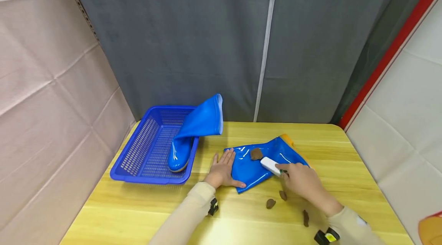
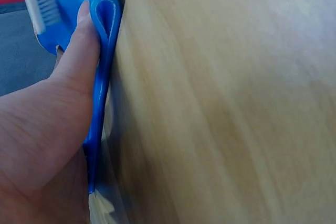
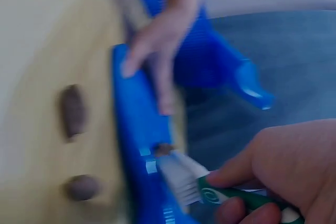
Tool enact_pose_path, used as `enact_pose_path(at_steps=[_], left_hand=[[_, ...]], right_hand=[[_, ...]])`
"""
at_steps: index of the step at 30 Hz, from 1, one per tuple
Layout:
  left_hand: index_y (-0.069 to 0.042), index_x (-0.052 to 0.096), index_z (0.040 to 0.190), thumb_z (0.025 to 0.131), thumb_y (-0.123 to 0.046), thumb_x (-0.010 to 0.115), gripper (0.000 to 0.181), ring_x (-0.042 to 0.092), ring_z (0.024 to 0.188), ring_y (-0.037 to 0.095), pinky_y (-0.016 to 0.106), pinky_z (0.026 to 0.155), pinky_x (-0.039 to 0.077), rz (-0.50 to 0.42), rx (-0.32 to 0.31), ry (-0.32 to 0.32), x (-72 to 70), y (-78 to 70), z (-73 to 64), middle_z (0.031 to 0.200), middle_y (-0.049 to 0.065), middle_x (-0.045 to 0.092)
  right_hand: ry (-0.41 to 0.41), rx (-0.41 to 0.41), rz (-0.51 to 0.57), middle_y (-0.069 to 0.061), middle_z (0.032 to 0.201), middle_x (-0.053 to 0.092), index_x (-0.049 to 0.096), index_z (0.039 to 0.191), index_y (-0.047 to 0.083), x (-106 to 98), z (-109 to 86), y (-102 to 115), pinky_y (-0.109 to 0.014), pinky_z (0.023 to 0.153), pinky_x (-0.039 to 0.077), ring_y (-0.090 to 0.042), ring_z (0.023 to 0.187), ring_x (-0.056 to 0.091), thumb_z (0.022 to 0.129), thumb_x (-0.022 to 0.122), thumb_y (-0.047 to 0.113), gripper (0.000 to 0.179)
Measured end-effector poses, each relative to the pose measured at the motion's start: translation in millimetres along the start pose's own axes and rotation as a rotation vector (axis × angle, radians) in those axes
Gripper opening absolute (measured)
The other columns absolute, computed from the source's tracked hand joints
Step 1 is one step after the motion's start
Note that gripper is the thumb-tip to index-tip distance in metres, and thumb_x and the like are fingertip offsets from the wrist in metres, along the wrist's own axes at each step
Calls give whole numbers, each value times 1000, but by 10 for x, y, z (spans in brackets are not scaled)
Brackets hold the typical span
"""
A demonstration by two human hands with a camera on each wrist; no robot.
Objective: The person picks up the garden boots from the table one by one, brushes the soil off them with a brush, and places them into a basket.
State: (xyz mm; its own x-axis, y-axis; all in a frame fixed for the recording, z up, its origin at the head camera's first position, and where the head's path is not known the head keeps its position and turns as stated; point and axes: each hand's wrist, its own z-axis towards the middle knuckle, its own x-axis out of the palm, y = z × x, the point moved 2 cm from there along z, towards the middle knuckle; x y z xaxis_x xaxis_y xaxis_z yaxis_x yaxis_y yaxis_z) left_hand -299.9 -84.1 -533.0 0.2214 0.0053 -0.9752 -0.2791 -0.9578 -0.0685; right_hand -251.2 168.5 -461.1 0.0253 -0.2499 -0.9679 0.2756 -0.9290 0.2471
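Note:
A blue rain boot (image 1: 250,172) with a yellow-orange sole lies on its side on the table. My left hand (image 1: 222,170) rests on the open end of its shaft, fingers spread and thumb along the near edge. In my right hand (image 1: 304,181) I grip a white-bristled brush (image 1: 270,166); its green and white handle (image 3: 247,198) shows in the right wrist view. The bristles are at the shaft, beside a brown lump (image 1: 256,154) stuck to the boot. The left wrist view shows the brush near my left thumb (image 2: 84,40).
Left of the boot stands a blue perforated basket (image 1: 138,179). A second blue boot (image 1: 203,118) leans in it, its shaft over the right rim. Brown pieces (image 1: 271,203) lie on the wooden table (image 1: 241,226) near my right forearm. A grey curtain (image 1: 190,45) hangs behind.

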Motion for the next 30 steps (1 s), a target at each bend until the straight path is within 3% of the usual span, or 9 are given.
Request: enact_pose_path(at_steps=[3,6,9,12,17,20,26,30], left_hand=[[-11,7,153,58,-87,56,131,7,151,22,54,120,9,2,-5,-4,12,29,5,162,3,3],[-12,7,153,58,-88,55,131,7,151,22,53,121,9,2,-13,-9,24,56,15,162,3,3],[-12,6,153,57,-88,55,132,6,151,21,53,121,8,-4,-15,-11,29,61,16,162,3,3],[-12,8,153,57,-88,55,131,7,151,21,54,120,9,-9,-8,-5,37,45,15,162,3,3],[-11,10,153,58,-87,56,130,9,151,22,54,120,10,-4,-8,-6,33,20,14,162,3,5],[-11,9,153,58,-87,57,130,8,151,22,53,120,9,6,-14,-10,23,17,13,162,3,5],[-12,8,153,57,-89,54,131,7,151,21,53,121,8,10,-11,1,18,-7,5,162,3,4],[-13,7,153,57,-89,54,131,6,151,21,53,121,8,12,-16,6,14,-6,5,162,2,3]], right_hand=[[28,8,30,4,51,36,64,124,24,-163,124,59,-21,39,26,-12,40,34,90,60,18,35],[8,12,46,-1,62,53,61,127,22,-190,333,106,-24,41,30,-14,44,40,92,59,21,35],[-27,-3,35,-7,81,67,60,127,19,-43,546,121,-25,45,34,-14,52,47,93,57,21,34],[4,-11,41,-10,88,69,59,129,16,196,642,120,-24,46,35,-14,54,50,95,55,20,35],[39,-4,71,-9,88,70,57,131,17,421,576,143,-23,46,34,-13,54,49,95,55,19,36],[16,-17,74,-9,91,71,59,129,17,405,518,163,-23,48,33,-12,56,48,94,56,19,35],[75,-12,115,-2,65,56,58,130,18,366,414,128,-24,47,30,-13,49,42,95,53,18,35],[75,-23,124,0,62,53,58,130,16,370,371,120,-22,47,32,-11,50,44,95,52,17,35]])
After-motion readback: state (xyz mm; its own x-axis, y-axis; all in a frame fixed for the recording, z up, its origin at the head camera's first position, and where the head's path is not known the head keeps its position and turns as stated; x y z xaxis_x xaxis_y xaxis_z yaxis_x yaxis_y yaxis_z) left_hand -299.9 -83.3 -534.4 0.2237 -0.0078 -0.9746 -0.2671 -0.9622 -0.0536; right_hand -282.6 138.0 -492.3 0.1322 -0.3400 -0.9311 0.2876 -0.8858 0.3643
